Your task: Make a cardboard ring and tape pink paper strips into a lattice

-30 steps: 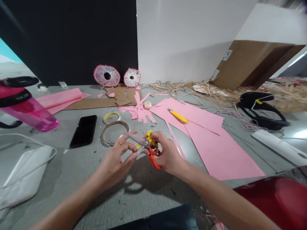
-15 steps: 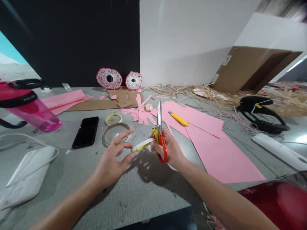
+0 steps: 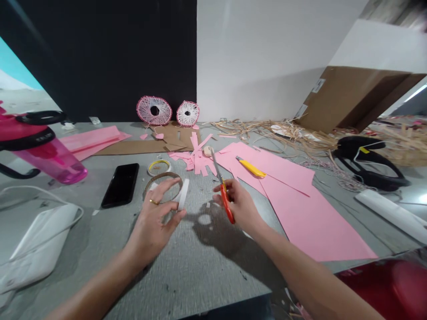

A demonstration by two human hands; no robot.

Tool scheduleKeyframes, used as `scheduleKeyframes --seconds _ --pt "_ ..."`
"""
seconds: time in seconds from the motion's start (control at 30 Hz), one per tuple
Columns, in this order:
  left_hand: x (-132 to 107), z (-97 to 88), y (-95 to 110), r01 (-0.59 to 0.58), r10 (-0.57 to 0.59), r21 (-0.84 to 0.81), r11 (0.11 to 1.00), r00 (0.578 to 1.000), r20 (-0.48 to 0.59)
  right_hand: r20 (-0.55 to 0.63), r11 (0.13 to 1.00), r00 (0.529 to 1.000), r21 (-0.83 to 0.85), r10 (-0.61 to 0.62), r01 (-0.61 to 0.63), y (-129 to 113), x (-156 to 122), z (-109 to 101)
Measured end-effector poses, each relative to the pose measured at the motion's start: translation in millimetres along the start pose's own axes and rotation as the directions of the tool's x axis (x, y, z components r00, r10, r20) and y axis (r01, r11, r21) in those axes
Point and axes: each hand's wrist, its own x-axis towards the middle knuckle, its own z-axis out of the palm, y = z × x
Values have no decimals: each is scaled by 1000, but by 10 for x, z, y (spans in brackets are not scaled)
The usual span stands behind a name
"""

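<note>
A narrow roll of white tape (image 3: 183,194), seen nearly edge-on, is pinched between the thumb and fingers of my left hand (image 3: 155,218). Scissors with red handles (image 3: 227,203) are in my right hand (image 3: 242,205), their blades pointing up and slightly left. Some of that hand's fingers are hidden behind the handle. Just beyond my left hand a brown cardboard ring (image 3: 156,176) lies on the grey table (image 3: 187,271). A second tape roll with a yellow inner rim (image 3: 159,162) lies right behind the ring.
Pink paper sheets (image 3: 307,222) spread to the right, with a yellow utility knife (image 3: 251,167) on them. Pink paper strips (image 3: 200,164) lie mid-table. Left are a black phone (image 3: 120,186), a pink bottle (image 3: 63,162) and a white power bank (image 3: 43,244). Two thread-wound rings (image 3: 154,111) lean at the back.
My hands have moved apart. The tape roll has come away from my right hand, turned upright and shifted left with my left hand. The scissors have tilted left.
</note>
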Motion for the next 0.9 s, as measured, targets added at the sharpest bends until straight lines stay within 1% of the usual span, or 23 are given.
scheduleKeyframes --seconds 0.03,0.07,0.1,0.13,0.2,0.23,0.33,0.43,0.6,0.7,0.77,0.9 --pt "0 -10 -15 -18 18 48 999 1000 3 -20 997 999 -73 -34 33 -5 -5 -31" --pt "-1 -15 -29 -34 33 86 996 999 16 -14 993 998 -104 -62 60 -16 -15 -48" --pt "-5 -14 -41 -45 41 115 992 998 37 2 993 997 -86 -80 80 -31 -30 -48" --pt "-11 -6 -48 -53 45 133 990 997 63 22 995 996 -31 -91 92 -48 -48 -32" --pt "-30 28 -45 -66 48 153 986 991 123 45 989 992 93 -121 116 -82 -85 41" --pt "-40 50 -37 -74 49 163 984 987 153 48 983 989 126 -138 131 -93 -101 88" --pt "-72 108 -3 -104 62 186 977 973 223 41 979 984 115 -175 169 -84 -132 209" --pt "-95 136 12 -125 73 195 973 964 255 45 980 981 76 -190 186 -30 -151 261" --pt "-112 148 -4 -125 69 203 971 962 264 36 982 982 53 -184 182 -7 -162 280" --pt "-116 158 -4 -146 90 190 971 957 275 32 982 985 98 -167 164 -27 -146 292" --pt "-118 163 3 -160 103 182 970 952 287 47 982 990 136 -135 128 -28 -130 297" --pt "-122 171 24 -147 91 164 975 948 306 74 972 993 223 -91 73 1 -103 296"
